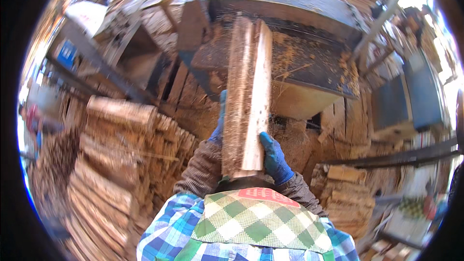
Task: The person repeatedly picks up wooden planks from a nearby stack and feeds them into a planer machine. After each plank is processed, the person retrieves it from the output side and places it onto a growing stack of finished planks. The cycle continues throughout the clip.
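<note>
Wooden boards (239, 96) are being held lengthwise between two gloved hands, so the fingers first: the left hand (218, 128) is pressed along the left edge with its digits mostly straight, and the right hand (276, 159) is closed round the right edge, thumb up against the paler piece. How far the fingers are wrapped underneath can't be told, that part's hidden

The boards are held out in front of the body, near end by the checked apron (258, 222), far end over the sawdusty table (314, 62). Whether that far end is touching anything can't be told from up here tbh

What could go wrong: both grips are set toward the near end, so the far end could get dipped or knocked on the table edge. Also, the pieces look like they're only kept together by squeeze, so if one side were eased off, they could be slid apart or one dropped. A splinter could be picked up too, since the edges look rough

Count: two boards can be made out on top (anything tucked below can't be ruled out), two hands, one apron, one table. Further out, one big wood pile (108, 149) is seen on the left and one smaller wood stack (345, 195) on the right; the pieces in those are too jumbled to be counted
</note>
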Demonstrator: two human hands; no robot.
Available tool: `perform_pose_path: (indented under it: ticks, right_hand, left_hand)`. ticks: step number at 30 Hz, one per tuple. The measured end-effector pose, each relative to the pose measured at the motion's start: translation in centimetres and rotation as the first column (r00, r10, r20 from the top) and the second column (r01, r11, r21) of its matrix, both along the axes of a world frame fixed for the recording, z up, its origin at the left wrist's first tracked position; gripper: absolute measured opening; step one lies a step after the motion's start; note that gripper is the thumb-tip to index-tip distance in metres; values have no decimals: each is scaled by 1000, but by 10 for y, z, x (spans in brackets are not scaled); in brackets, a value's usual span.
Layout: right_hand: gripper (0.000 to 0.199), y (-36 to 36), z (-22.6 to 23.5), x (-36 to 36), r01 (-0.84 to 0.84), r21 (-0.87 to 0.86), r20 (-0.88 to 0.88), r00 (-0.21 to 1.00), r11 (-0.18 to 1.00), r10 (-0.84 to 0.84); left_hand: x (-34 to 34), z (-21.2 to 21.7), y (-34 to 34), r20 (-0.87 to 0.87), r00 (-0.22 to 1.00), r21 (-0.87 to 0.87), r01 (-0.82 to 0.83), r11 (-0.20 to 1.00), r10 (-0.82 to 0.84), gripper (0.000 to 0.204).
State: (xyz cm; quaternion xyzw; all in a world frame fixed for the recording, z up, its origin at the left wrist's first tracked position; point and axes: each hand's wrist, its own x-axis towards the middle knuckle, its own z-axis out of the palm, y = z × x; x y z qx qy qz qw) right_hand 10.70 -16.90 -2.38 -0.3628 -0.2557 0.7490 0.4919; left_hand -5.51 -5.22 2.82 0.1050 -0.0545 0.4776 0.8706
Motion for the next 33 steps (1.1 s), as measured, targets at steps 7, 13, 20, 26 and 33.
perform_pose_path:
  ticks: [7, 13, 20, 26, 33]
  right_hand:
    - [49, -11, 45, -35, 307, 32, 245, 920, 951, -305]
    - [64, -23, 37, 3, 585, 178, 247, 752, 791, -611]
    - [55, -30, 48, 77, 655, 369, 540, 426, 659, -726]
    - [52, 8, 57, -7, 511, 342, 509, 605, 788, -613]
    - [53, 80, 58, -63, 453, 324, 558, 617, 831, -554]
  left_hand:
    - [-73, -20, 6, -22, 999, -143, -45, 989, 43, 89]
    - [-99, 7, -20, -333, 911, -201, 183, 962, -243, 101]
    - [-100, 1, -15, 3, 941, -286, 324, 902, -337, 108]
    - [-104, -10, -6, 148, 943, -256, 327, 910, -298, 104]
    - [-133, -29, 82, 23, 954, -112, 301, 947, -300, 86]
